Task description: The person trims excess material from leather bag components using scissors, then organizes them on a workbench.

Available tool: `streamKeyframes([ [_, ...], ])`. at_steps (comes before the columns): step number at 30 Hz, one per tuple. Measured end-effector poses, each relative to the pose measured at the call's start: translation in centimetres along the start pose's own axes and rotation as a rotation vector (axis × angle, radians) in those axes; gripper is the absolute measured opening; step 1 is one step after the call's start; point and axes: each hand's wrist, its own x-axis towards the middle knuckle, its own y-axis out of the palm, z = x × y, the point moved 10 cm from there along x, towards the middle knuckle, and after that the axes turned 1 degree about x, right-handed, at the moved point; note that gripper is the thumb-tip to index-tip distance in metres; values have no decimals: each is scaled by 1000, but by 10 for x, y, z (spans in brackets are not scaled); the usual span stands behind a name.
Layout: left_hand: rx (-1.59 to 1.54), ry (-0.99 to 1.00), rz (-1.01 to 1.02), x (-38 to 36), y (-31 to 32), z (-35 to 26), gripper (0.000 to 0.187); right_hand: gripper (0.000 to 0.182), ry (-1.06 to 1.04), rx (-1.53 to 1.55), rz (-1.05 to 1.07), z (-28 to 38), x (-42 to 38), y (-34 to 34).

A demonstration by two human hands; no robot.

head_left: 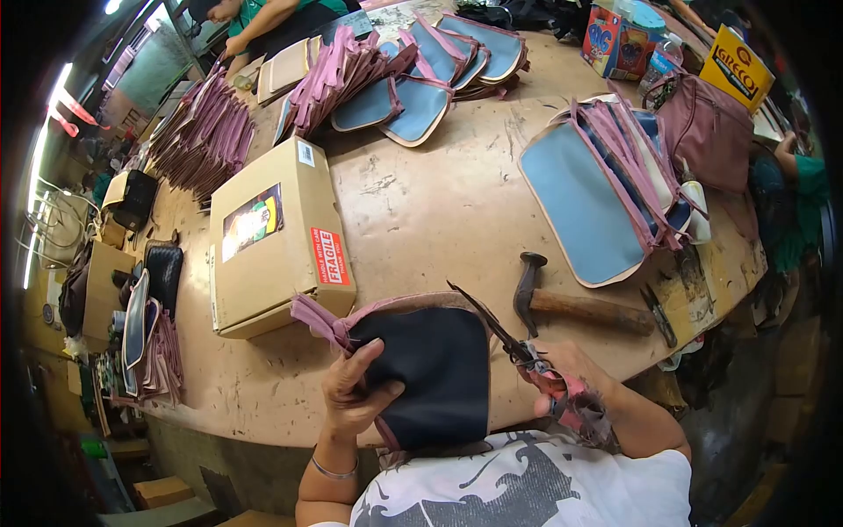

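Note:
My left hand [353, 388] grips the left side of a dark panel [443, 364], its thumb and fingers closed on the material. The panel is flat and black on the near face, with a pinkish-mauve edge, and lies at the table's front edge before my body. Mauve strips [320, 321] stick out at its upper left corner. In my right hand [575, 364] is a pair of scissors [502, 332] with red wrapping on the handles. Their blades are parted and point up and left, just off the panel's right upper corner.
A hammer [588, 312] and a small cutting tool [659, 314] lie at the right. A cardboard box [263, 237] stands at the left. Blue panels with mauve strips [584, 206] are stacked at the right, others [421, 105] farther back. Another person [263, 22] works at the far side.

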Motion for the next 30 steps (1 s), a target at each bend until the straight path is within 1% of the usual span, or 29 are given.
streamKeyframes([
  [4, 5, -28, -10, 0, 0, 2, 57, 29, -1, 72, -15, -5, -2, 1],
  [7, -37, -68, -22, -1, -1, 8, 57, 30, -24, -24, -7, -1, 0, 2],
  [10, -78, -83, -36, -2, -2, 14, 56, 29, 39, 64, 5, -6, -1, 3],
  [13, -102, -89, -50, -2, -2, 17, 55, 29, -52, 12, -6, -6, -1, 4],
  [19, -71, -82, -27, -1, -2, 19, 52, 28, 22, 89, -2, -12, -1, 4],
  [22, -87, -80, -28, -1, -1, 18, 53, 24, -10, 27, -1, -5, 0, 3],
  [25, -91, -80, -45, -1, 0, 16, 53, 23, 16, -9, 9, -8, 0, 2],
  [28, -82, -89, -46, -1, 1, 13, 54, 22, 29, -69, -30, -9, 1, -1],
  [30, -68, -71, -22, 1, 3, 7, 54, 21, 80, -40, -25, -10, 1, -1],
])
